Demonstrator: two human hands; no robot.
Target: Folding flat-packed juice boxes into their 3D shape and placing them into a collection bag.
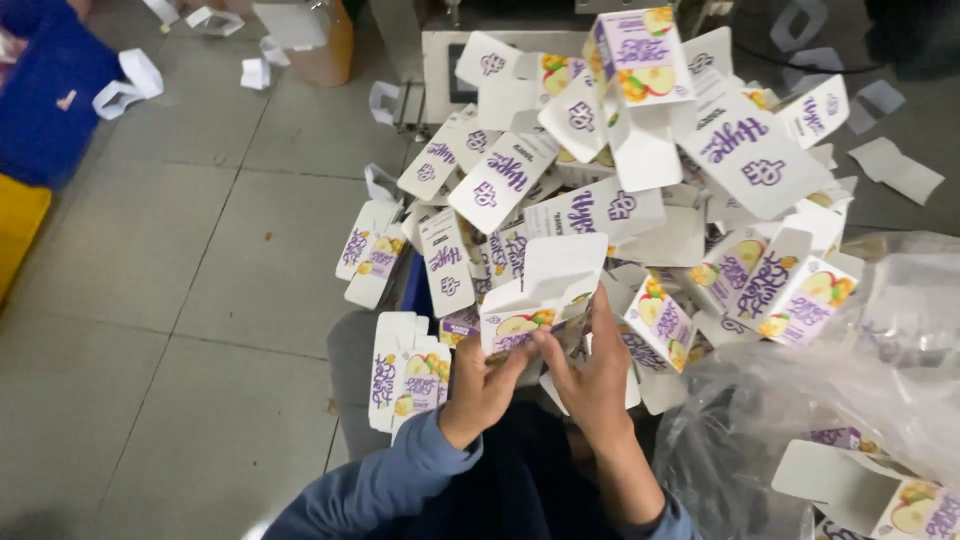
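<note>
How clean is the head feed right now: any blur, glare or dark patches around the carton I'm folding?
Head view: carton between left hand and right hand is fairly sharp; carton pile looks evenly lit; clear plastic bag shows hazy sheen; lap area is dark; edges bend slightly.

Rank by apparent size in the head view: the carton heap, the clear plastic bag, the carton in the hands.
1. Carton heap, largest.
2. Clear plastic bag; it sits nearer the camera and is cut off, so unsure.
3. Held carton, smallest.
</note>
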